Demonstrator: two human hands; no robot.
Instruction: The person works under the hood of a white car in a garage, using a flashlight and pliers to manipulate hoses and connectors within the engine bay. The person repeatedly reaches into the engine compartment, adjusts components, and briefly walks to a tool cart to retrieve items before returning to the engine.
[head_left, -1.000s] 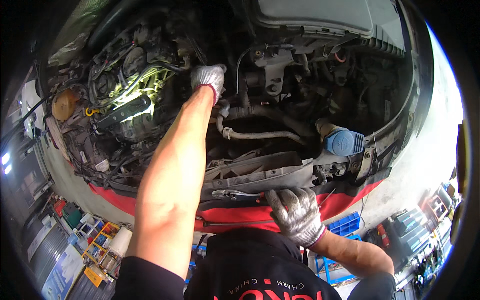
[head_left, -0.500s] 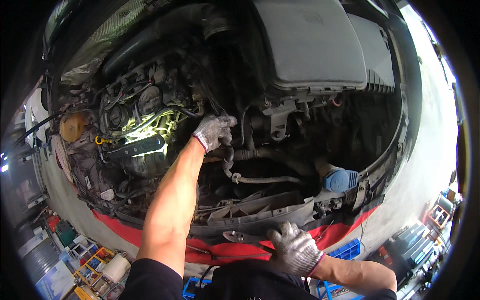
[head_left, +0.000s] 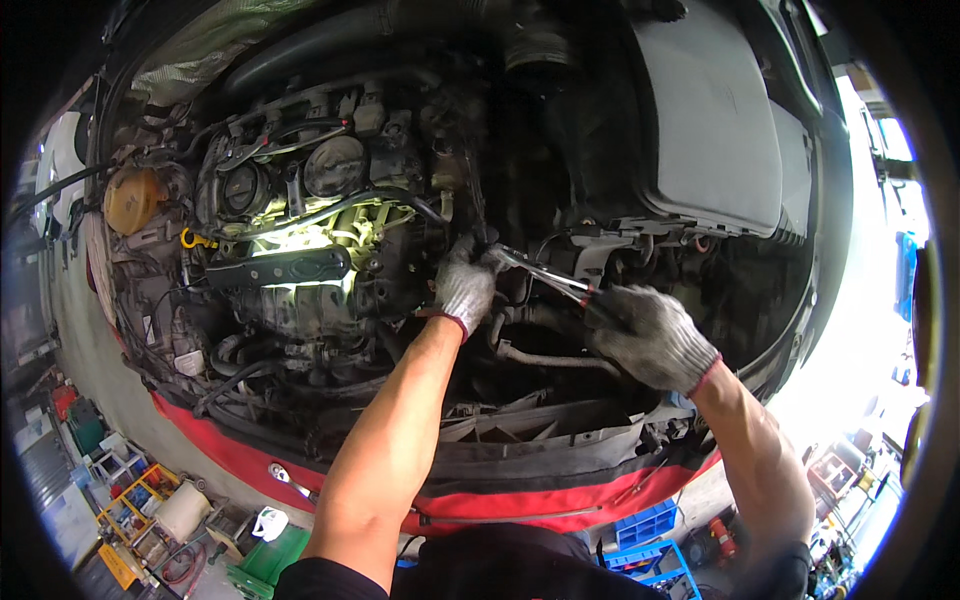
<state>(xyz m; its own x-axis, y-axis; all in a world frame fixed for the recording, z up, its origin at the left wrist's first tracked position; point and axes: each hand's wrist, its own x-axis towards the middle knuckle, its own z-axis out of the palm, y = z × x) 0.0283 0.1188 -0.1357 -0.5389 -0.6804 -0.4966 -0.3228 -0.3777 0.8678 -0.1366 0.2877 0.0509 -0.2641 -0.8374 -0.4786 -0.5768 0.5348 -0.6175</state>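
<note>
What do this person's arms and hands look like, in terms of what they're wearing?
The left hand and right hand wear matching greyish-white knit gloves, darker toward the fingers, with dark red cuff edges. The forearms are uncovered below short, black sleeves. No markings are readable on the gloves or sleeves.

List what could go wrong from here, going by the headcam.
1. Pinch: the pliers in the right hand point right at the left hand; a slip might catch glove or fingers.
2. Dropped tool: the ratchet-like tool lies loose on the red cover; a forearm bump could knock it off.
</note>
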